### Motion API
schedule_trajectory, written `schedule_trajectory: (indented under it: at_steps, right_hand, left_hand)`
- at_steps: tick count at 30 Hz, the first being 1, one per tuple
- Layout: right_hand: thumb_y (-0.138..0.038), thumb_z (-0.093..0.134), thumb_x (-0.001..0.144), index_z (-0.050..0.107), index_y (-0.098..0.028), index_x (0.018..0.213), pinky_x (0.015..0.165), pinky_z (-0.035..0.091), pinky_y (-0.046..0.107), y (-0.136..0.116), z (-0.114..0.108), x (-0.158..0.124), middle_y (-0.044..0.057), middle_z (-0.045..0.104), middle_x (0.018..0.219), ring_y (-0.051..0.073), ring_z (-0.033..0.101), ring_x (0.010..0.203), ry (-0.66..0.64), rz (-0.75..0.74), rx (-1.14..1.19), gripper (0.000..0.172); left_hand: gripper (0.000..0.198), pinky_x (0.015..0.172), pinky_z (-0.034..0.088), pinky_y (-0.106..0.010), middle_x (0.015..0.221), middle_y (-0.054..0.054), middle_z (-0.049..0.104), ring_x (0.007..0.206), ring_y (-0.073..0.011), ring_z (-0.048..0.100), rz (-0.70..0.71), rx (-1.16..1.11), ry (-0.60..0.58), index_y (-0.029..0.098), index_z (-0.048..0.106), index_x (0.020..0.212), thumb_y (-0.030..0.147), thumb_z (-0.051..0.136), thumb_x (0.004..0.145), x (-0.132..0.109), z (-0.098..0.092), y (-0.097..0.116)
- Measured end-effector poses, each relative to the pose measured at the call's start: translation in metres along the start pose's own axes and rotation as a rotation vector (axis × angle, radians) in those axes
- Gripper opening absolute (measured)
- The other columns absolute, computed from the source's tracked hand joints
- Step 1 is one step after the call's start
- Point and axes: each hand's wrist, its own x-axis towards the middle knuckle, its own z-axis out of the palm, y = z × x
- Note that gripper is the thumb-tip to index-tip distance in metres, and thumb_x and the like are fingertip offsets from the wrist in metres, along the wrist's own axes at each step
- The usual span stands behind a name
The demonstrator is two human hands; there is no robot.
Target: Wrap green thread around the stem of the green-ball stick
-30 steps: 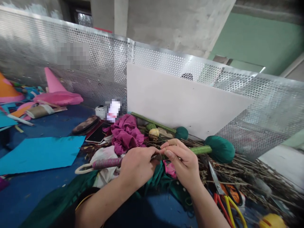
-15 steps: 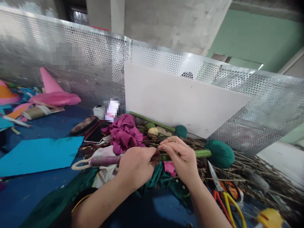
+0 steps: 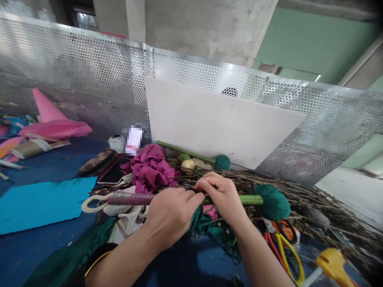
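Note:
A wrapped stick (image 3: pixel 130 198) lies level across my view, purple thread on its left part and green on its right. It has a cream loop (image 3: pixel 93 203) at the left end and a green cloth ball (image 3: pixel 274 202) at the right end. My left hand (image 3: pixel 173 213) is closed around the stick's middle. Just right of it, my right hand (image 3: pixel 221 195) pinches with thumb and forefinger over the stick. What lies between those fingertips is too small to make out. The fingertips of both hands nearly meet, hiding the middle of the stick.
Behind the hands lie crumpled magenta cloth (image 3: pixel 153 169), dry twigs (image 3: pixel 302 199) and a smaller green ball (image 3: pixel 222 162). Scissors (image 3: pixel 287 255) and a yellow glue gun (image 3: pixel 332 263) are at the right. Blue sheet (image 3: pixel 48 201) lies left; a perforated metal screen (image 3: pixel 119 75) stands behind.
The view has shifted, so most things sit farther left. My fingertips have come closer together over the stick. The scissors' blades are now mostly hidden behind the green ball.

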Motion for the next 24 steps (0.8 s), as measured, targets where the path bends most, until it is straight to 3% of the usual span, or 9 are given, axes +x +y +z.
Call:
schedule_trajectory:
  at_steps: [5, 9, 12, 14, 16, 21, 24]
  right_hand:
    - [-0.024, 0.058, 0.087, 0.071, -0.018, 0.066, 0.074, 0.049, 0.029, -0.001, -0.002, 0.002, 0.005, 0.068, 0.079, 0.018, 0.064, 0.08, -0.026, 0.053, 0.056, 0.026]
    - [-0.029, 0.062, 0.085, 0.064, -0.018, 0.06, 0.081, 0.048, 0.029, -0.009, -0.025, 0.0, 0.006, 0.069, 0.089, 0.02, 0.063, 0.091, -0.009, 0.138, 0.268, 0.028]
    - [-0.037, 0.06, 0.087, 0.058, -0.018, 0.061, 0.061, 0.05, 0.027, -0.012, -0.058, -0.005, 0.003, 0.066, 0.08, 0.011, 0.058, 0.058, 0.047, 0.178, 0.376, 0.033]
    - [-0.041, 0.063, 0.085, 0.057, -0.018, 0.062, 0.043, 0.042, 0.023, -0.009, -0.084, -0.009, 0.001, 0.063, 0.075, 0.003, 0.04, 0.037, 0.109, 0.223, 0.416, 0.033]
    - [-0.044, 0.072, 0.077, 0.058, -0.017, 0.062, 0.033, 0.029, 0.017, 0.0, -0.109, -0.013, 0.001, 0.063, 0.073, -0.001, 0.03, 0.033, 0.241, 0.287, 0.46, 0.033]
    - [-0.044, 0.082, 0.063, 0.067, -0.018, 0.062, 0.029, 0.021, 0.018, 0.037, -0.15, -0.013, 0.003, 0.063, 0.065, 0.001, 0.032, 0.034, 0.53, 0.291, 0.392, 0.03]
    - [-0.046, 0.082, 0.062, 0.067, -0.018, 0.064, 0.03, 0.031, 0.021, 0.058, -0.153, -0.008, 0.003, 0.062, 0.059, 0.007, 0.041, 0.036, 0.626, 0.296, 0.313, 0.033]
  left_hand:
    - [0.022, 0.057, 0.045, -0.033, 0.077, -0.001, 0.073, 0.065, -0.0198, 0.065, -0.002, 0.006, 0.052, 0.02, 0.069, 0.095, 0.012, 0.049, 0.087, 0.001, -0.002, -0.004]
    - [0.021, 0.062, 0.048, -0.031, 0.082, 0.0, 0.076, 0.07, -0.0197, 0.069, -0.09, -0.054, 0.042, 0.021, 0.071, 0.094, 0.013, 0.055, 0.084, 0.0, -0.009, -0.014]
    - [0.022, 0.071, 0.051, -0.032, 0.09, -0.001, 0.078, 0.08, -0.0216, 0.071, -0.211, -0.073, 0.021, 0.023, 0.073, 0.098, 0.017, 0.058, 0.083, 0.0, -0.016, -0.025]
    - [0.023, 0.074, 0.051, -0.033, 0.093, -0.001, 0.078, 0.084, -0.023, 0.072, -0.284, -0.062, -0.005, 0.025, 0.074, 0.099, 0.02, 0.059, 0.083, 0.0, -0.021, -0.033]
    - [0.023, 0.074, 0.051, -0.033, 0.094, -0.001, 0.078, 0.087, -0.024, 0.071, -0.33, -0.052, -0.04, 0.026, 0.075, 0.099, 0.023, 0.059, 0.083, 0.0, -0.026, -0.039]
    - [0.026, 0.077, 0.05, -0.031, 0.096, 0.0, 0.078, 0.089, -0.0233, 0.071, -0.451, -0.132, -0.136, 0.03, 0.076, 0.099, 0.026, 0.061, 0.079, 0.001, -0.038, -0.051]
    - [0.025, 0.073, 0.05, -0.026, 0.09, 0.003, 0.078, 0.086, -0.0207, 0.071, -0.557, -0.306, -0.193, 0.03, 0.077, 0.095, 0.027, 0.064, 0.074, 0.002, -0.043, -0.054]
